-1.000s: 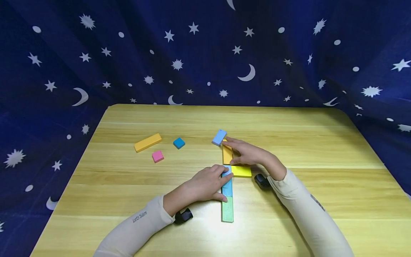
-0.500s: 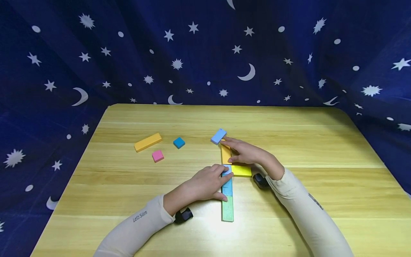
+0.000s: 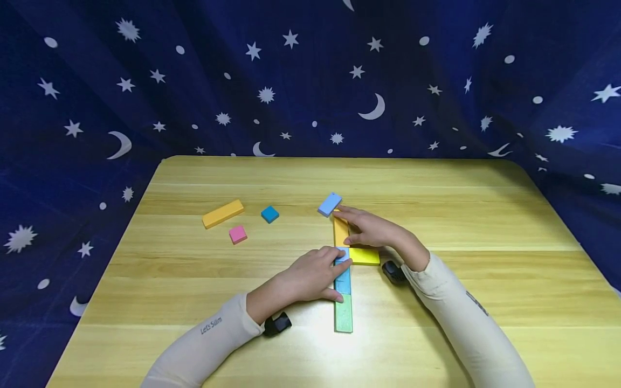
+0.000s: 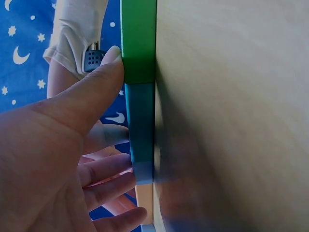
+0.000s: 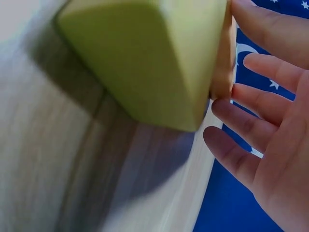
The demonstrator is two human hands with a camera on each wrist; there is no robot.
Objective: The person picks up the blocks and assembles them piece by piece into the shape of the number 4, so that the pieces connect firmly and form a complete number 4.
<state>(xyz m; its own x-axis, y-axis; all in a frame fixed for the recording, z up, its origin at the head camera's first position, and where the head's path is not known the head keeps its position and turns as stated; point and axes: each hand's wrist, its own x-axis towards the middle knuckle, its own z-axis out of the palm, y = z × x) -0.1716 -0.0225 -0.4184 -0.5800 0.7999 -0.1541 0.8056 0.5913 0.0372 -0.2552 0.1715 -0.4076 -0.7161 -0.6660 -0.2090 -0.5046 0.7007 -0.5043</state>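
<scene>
A line of flat blocks lies on the table: a green block [image 3: 344,317], a blue block [image 3: 343,284], a small light-blue block [image 3: 346,257] and an orange block [image 3: 340,231]. My left hand [image 3: 310,276] rests along the line with fingers extended, thumb on the green block and fingertips on the blue ones. Over the orange block lies my right hand [image 3: 375,228], fingers spread, thumb at its near end and fingertips toward its far end. A yellow block [image 3: 365,256] sticks out rightward below that hand. A periwinkle block [image 3: 330,204] sits tilted at the orange block's far end.
Off to the left lie another orange block [image 3: 222,214], a small blue square block [image 3: 270,214] and a pink square block [image 3: 238,235]. The wooden table [image 3: 466,205] ends at a dark blue curtain [image 3: 310,81] printed with stars and moons.
The orange block under my right hand has shifted slightly left, along with the hand and the periwinkle block. My left hand stays in place on the line of blocks.
</scene>
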